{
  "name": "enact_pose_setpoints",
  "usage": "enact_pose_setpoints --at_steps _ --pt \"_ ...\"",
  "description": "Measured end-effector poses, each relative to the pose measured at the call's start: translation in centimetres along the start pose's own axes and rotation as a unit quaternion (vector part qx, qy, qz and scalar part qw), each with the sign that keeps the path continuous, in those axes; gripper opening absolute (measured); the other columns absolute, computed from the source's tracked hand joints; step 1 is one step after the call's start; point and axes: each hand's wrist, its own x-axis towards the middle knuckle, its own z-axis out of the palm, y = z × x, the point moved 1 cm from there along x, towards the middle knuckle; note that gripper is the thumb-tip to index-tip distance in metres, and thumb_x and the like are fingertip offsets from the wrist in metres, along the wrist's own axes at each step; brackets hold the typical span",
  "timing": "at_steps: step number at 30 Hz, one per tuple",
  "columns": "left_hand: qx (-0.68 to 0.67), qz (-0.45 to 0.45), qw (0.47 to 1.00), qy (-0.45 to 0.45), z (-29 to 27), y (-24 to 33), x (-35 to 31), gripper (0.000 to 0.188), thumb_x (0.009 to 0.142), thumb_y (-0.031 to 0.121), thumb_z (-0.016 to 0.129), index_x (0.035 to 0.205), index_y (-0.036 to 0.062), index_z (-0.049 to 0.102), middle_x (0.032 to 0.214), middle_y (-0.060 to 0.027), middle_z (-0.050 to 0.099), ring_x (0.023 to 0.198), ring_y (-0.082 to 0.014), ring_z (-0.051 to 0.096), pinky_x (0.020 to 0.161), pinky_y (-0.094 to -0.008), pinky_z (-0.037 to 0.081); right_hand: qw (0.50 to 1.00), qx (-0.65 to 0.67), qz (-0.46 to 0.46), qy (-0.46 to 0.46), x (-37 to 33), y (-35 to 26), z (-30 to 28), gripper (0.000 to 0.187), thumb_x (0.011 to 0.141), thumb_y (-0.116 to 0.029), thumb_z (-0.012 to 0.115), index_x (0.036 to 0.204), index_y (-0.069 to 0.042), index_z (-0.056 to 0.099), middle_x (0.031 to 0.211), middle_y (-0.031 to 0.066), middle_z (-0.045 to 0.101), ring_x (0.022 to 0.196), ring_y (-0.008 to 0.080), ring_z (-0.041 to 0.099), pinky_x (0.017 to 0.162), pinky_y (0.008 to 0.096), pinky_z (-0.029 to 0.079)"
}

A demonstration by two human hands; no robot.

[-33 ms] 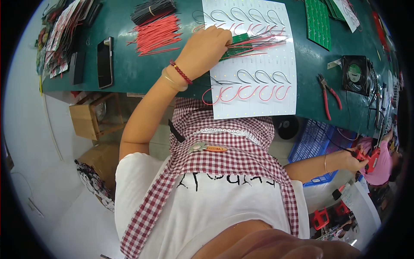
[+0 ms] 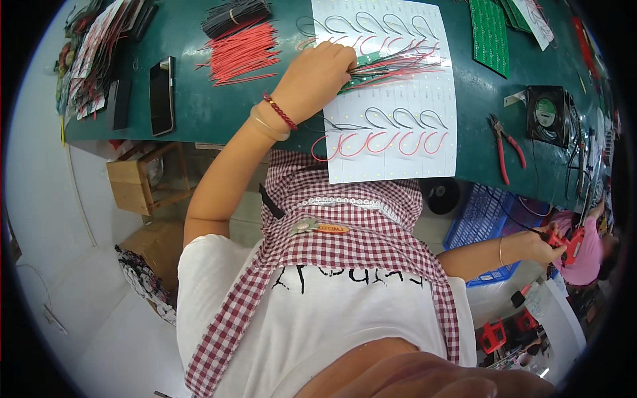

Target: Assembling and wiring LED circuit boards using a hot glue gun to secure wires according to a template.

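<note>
My left hand [image 2: 320, 74] is closed over a bundle of red and black wires [image 2: 391, 68], whose loose ends fan out to the right. Under the wires, part of a green circuit board [image 2: 361, 81] shows beside my fingertips. Beneath both lies a white panel [image 2: 391, 166] of small boards, with rows of looped black and red wires along it. Far off to the right, beyond the table edge, my right hand [image 2: 541, 247] grips a red soldering gun [image 2: 572, 245] with a black cord. My fingers partly hide its handle.
Red wires [image 2: 242, 53] and banded black wires [image 2: 235, 18] lie left of the panel. A phone [image 2: 161, 96] is farther left. Red-handled cutters [image 2: 505, 149], a black fan [image 2: 548, 114] and green boards [image 2: 490, 36] sit right. Below stands a blue crate [image 2: 474, 215].
The wires in my left hand have shifted slightly, covering more of the green board. My right hand has barely moved.
</note>
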Motion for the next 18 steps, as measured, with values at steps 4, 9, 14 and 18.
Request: enact_pose_setpoints --at_steps 4,9,14,18 --pt "-0.062 -0.023 0.998 -0.009 0.1 0.4 0.0 0.014 0.079 0.005 0.062 0.092 0.0012 0.057 0.087 -0.0121 0.061 0.087 -0.0307 0.057 0.075 -0.0385 0.045 1.000 0.012 0.021 -0.005 -0.2 0.5 0.4 0.024 0.085 -0.019 0.053 0.081 0.004 0.053 0.068 0.0123 0.054 0.053 0.0234 0.053 0.060 0.0369 0.051" --pt "-0.062 -0.008 0.998 0.010 -0.2 0.9 0.2 0.014 0.078 0.001 0.061 0.092 0.0013 0.057 0.088 -0.0111 0.059 0.087 -0.0295 0.055 0.074 -0.0384 0.045 0.999 0.038 0.013 0.009 -0.5 0.3 0.4 0.023 0.083 -0.020 0.054 0.080 0.003 0.053 0.068 0.0119 0.054 0.056 0.0233 0.053 0.060 0.0381 0.050" --pt "-0.046 0.044 0.995 0.076 -2.0 1.6 -0.5 0.013 0.075 -0.003 0.060 0.087 0.0026 0.057 0.086 -0.0092 0.055 0.085 -0.0274 0.053 0.073 -0.0375 0.043 0.991 0.131 -0.003 -0.023 0.0 -1.2 0.1 0.020 0.080 -0.019 0.055 0.083 0.001 0.052 0.070 0.0110 0.051 0.060 0.0219 0.050 0.057 0.0357 0.044" --pt "-0.076 0.092 0.989 0.089 -1.4 2.5 -1.6 0.013 0.074 -0.003 0.060 0.084 0.0044 0.056 0.088 -0.0074 0.055 0.084 -0.0258 0.053 0.072 -0.0365 0.043 0.982 0.181 0.033 -0.034 -0.3 -1.6 0.2 0.021 0.081 -0.019 0.054 0.087 0.001 0.051 0.070 0.0103 0.049 0.062 0.0212 0.048 0.055 0.0344 0.040"
